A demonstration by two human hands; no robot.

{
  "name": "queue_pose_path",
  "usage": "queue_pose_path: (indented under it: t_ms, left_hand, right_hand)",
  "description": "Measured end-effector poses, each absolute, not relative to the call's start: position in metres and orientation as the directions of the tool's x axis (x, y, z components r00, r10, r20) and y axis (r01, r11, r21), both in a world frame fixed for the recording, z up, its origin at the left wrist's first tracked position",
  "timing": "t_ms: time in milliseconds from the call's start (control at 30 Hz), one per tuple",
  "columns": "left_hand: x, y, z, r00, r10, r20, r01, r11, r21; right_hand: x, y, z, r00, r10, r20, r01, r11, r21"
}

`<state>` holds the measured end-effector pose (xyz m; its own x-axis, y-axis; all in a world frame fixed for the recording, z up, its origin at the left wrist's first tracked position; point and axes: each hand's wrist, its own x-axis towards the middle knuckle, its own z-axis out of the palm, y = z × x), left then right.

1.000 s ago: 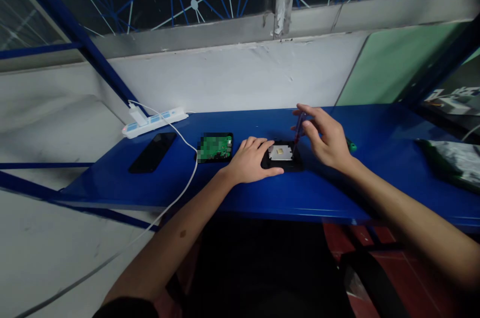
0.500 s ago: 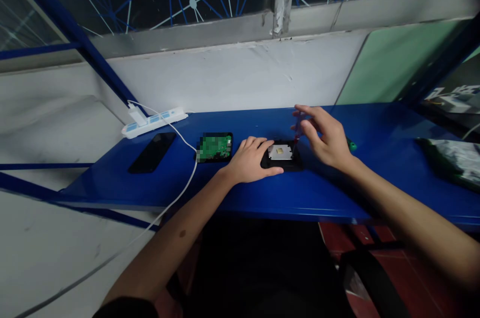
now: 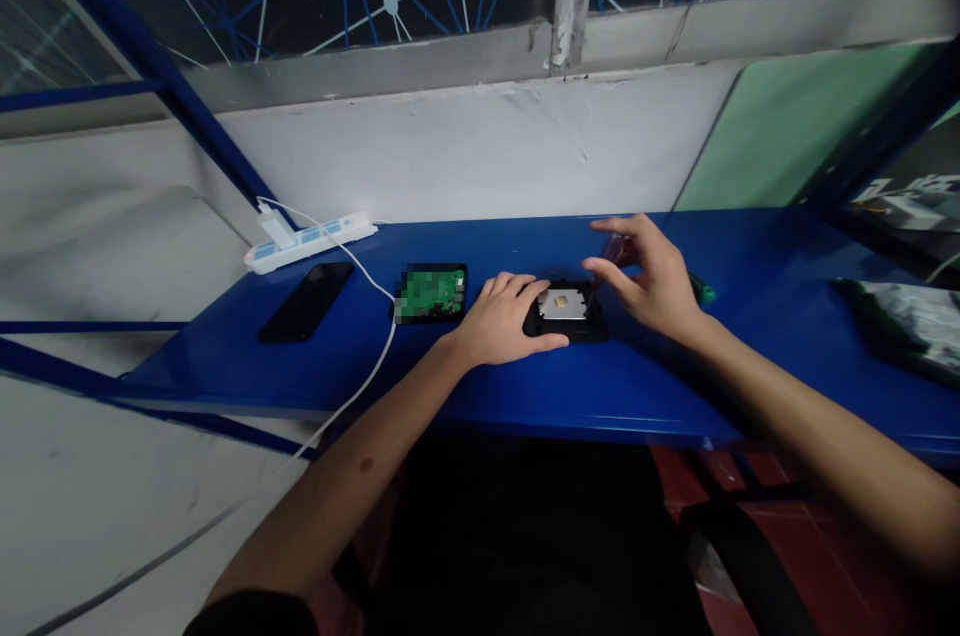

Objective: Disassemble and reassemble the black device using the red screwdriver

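While the left hand (image 3: 496, 323) clasps the black housing (image 3: 590, 332) on the table (image 3: 450, 396), the right hand (image 3: 654, 278) grips a screwdriver (image 3: 613, 246) (tip near the housing's right edge); the metal plate (image 3: 574, 309) lies inside, fastening indeterminate.

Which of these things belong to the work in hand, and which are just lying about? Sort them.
In use, it seems:
- black case, under the left hand
- purple-handled tool, in the right hand
- green circuit board, probably

Lying about, likely:
- phone
- power strip
- silvery package
- green object, unclear
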<state>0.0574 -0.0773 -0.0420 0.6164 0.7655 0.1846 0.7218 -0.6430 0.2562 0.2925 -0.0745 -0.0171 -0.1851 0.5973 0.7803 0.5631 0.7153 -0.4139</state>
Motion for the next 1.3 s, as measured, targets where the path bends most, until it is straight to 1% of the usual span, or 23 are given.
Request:
queue_pose_path:
  t_ms: [167, 300, 433, 567, 700, 900, 1167, 1300]
  left_hand:
    - [0.058, -0.078, -0.041, 0.618, 0.767, 0.175, 0.724, -0.642, 0.253]
    - [0.058, -0.078, -0.04, 0.613, 0.775, 0.156, 0.731, -0.631, 0.26]
    - [0.057, -0.078, -0.041, 0.612, 0.775, 0.159, 0.727, -0.63, 0.273]
    - [0.057, -0.077, -0.043, 0.616, 0.77, 0.168, 0.723, -0.637, 0.268]
    - [0.057, -0.076, -0.044, 0.619, 0.765, 0.178, 0.722, -0.644, 0.255]
    - [0.058, -0.076, -0.044, 0.615, 0.767, 0.186, 0.725, -0.642, 0.25]
    - [0.059, -0.078, -0.044, 0.61, 0.768, 0.195, 0.729, -0.64, 0.241]
    - [0.059, -0.078, -0.043, 0.611, 0.77, 0.183, 0.734, -0.638, 0.232]
  right_hand:
    - [0.295, -0.077, -0.015, -0.202, 0.625, 0.754, 0.534, 0.715, -0.45]
    - [0.295, -0.079, -0.016, -0.198, 0.639, 0.743, 0.478, 0.725, -0.496]
    - [0.293, -0.079, -0.016, -0.178, 0.611, 0.771, 0.496, 0.733, -0.466]
    - [0.291, -0.077, -0.016, -0.125, 0.611, 0.782, 0.52, 0.711, -0.473]
    - [0.292, -0.076, -0.015, -0.121, 0.611, 0.782, 0.56, 0.693, -0.455]
    - [0.289, -0.079, -0.013, -0.096, 0.625, 0.775, 0.544, 0.685, -0.485]
    - [0.284, -0.082, -0.008, -0.033, 0.593, 0.805, 0.648, 0.626, -0.435]
    - [0.286, -0.082, -0.011, -0.063, 0.585, 0.809, 0.624, 0.655, -0.425]
